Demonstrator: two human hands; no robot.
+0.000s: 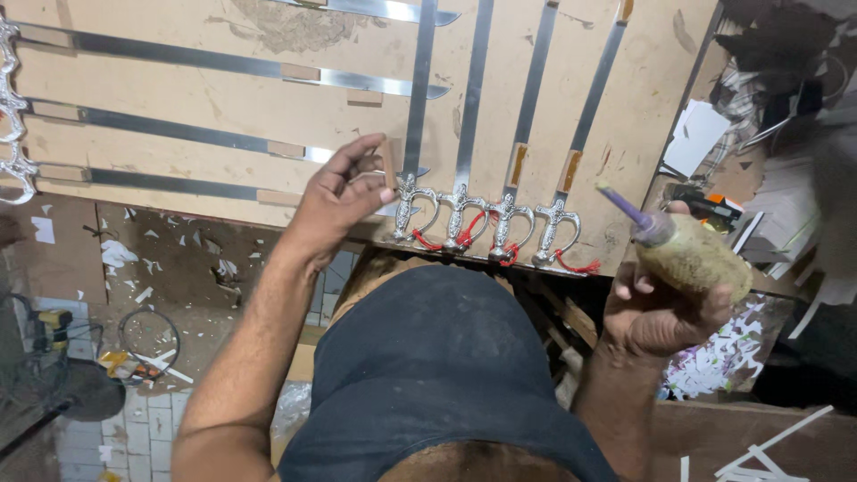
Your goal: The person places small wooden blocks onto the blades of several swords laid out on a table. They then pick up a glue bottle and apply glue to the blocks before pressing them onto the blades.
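Three long blades (178, 134) lay flat on the desk (268, 98) at left. Left hand (344, 192) pinched a small tan strip (387, 161) beside four upright swords with silver hilts (482, 223) and red cords (466, 234). Right hand (661, 308) clenched a grimy glue bottle (687, 254), purple nozzle raised. Paper scraps (723, 353) littered below.

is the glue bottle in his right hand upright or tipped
Tipped. The bottle lies slanted in the right hand, its purple nozzle pointing up and left toward the sword hilts.
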